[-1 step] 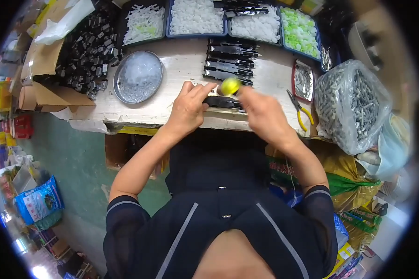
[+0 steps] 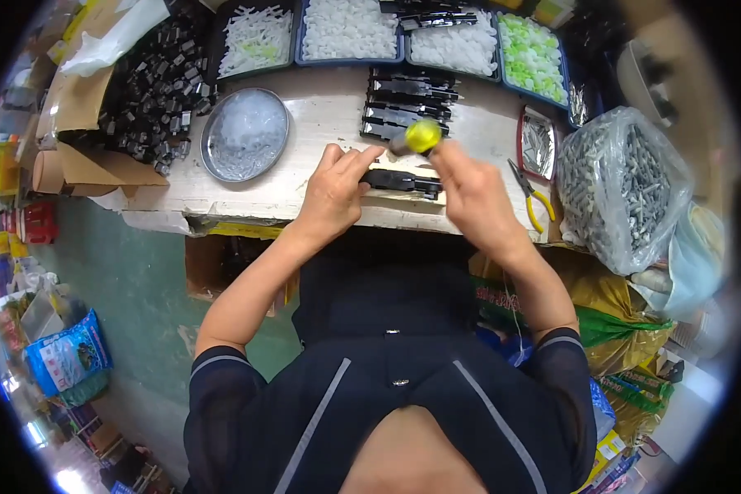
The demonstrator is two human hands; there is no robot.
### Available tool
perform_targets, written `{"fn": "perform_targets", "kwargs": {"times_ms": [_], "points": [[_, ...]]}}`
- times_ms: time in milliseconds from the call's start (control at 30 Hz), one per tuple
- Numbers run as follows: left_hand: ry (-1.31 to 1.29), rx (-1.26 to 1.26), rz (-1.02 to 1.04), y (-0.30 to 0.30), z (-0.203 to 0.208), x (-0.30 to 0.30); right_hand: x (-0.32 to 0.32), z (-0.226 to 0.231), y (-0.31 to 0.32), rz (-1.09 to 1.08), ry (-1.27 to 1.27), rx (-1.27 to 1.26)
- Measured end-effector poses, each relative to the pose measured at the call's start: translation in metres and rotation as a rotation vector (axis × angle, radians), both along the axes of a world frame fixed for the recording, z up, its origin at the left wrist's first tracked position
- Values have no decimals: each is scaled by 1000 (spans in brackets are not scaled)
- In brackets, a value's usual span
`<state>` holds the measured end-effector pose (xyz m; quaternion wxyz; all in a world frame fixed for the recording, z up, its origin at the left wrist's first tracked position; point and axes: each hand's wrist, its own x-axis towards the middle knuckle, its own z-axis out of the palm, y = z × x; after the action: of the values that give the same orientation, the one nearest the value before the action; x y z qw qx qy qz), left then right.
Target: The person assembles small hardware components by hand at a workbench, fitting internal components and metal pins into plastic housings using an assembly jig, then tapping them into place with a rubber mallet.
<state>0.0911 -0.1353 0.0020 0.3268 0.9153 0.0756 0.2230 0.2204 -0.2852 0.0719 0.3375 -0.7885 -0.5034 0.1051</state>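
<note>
My left hand (image 2: 335, 185) grips the left end of a long black plastic part (image 2: 399, 183), which lies on a pale base near the table's front edge. In my right hand (image 2: 475, 193) is a small hammer (image 2: 422, 136) with a rounded yellow-green head, blurred by motion. The hammer head hangs above the black part and apart from it; most of the handle is hidden in my fist. Beyond it, several similar black parts (image 2: 407, 107) are laid out in a stack of rows.
A round metal dish (image 2: 245, 136) stands left, beside a carton of black pieces (image 2: 160, 90). Trays of white pieces (image 2: 350, 31) and green pieces (image 2: 533, 56) line the back. At right are yellow-handled pliers (image 2: 540, 210), a red-rimmed tray (image 2: 537, 144) and a bag of grey pieces (image 2: 626, 185).
The hammer head has risen away from the black part and shifted slightly right with my right hand. More of the part's right end shows now. My left hand stays nearly still.
</note>
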Motion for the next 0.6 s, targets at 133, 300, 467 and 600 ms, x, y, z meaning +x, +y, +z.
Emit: {"fn": "perform_targets", "kwargs": {"times_ms": [133,300,467,600], "points": [[-84,7,45,-4,-5,-2,20,-20,21,75,-44,-438],[-173,231,194,-25,-16,-11,31,-5,29,40,89,-374],[-191,258,66,-64,-25,-8,10,-19,35,60,152,21],[-216,276,78,-63,-32,-10,4,-11,49,167,-77,-443]]}}
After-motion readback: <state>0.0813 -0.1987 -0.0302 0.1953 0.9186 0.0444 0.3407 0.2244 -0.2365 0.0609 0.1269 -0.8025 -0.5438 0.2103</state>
